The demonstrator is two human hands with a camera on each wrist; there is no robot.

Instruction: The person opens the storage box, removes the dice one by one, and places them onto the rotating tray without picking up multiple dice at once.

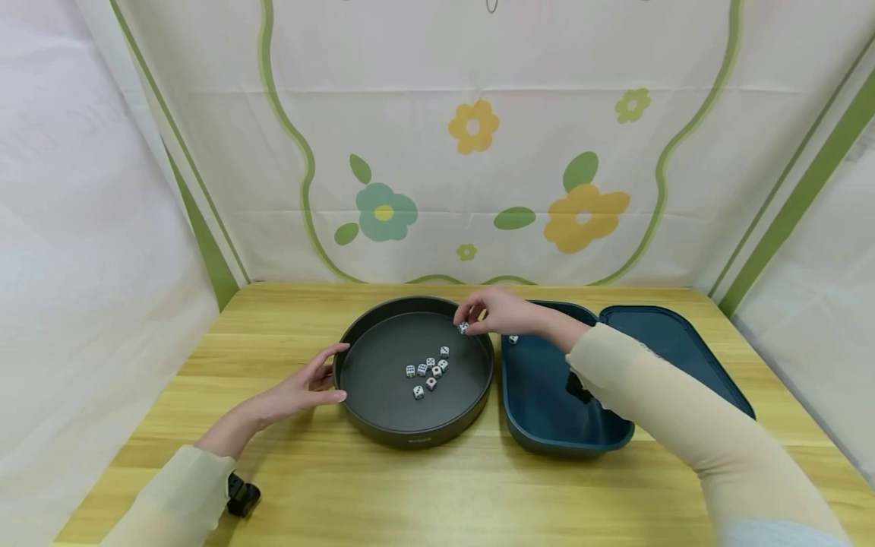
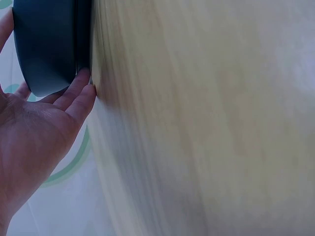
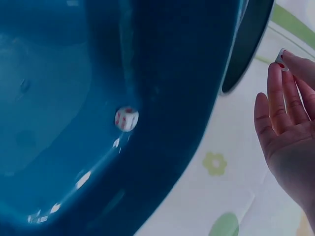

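Note:
My right hand (image 1: 502,310) pinches a white die (image 1: 463,327) between thumb and fingers, over the right rim of a round dark pan (image 1: 383,410). The right wrist view shows this die (image 3: 282,60) at the fingertips, with red pips on it. Several dice (image 1: 431,363) lie in a loose cluster on the pan's floor. My left hand (image 1: 301,391) rests against the pan's left side, its thumb and fingers spread along the outer wall. To the right stands a blue rectangular tub (image 1: 547,403); one die (image 3: 126,119) sits in it near a corner.
A flat dark blue lid (image 1: 673,334) lies right of the tub, partly hidden by my right sleeve. Everything stands on a wood-grain table (image 1: 437,494). A white curtain (image 1: 410,137) with printed flowers hangs behind it.

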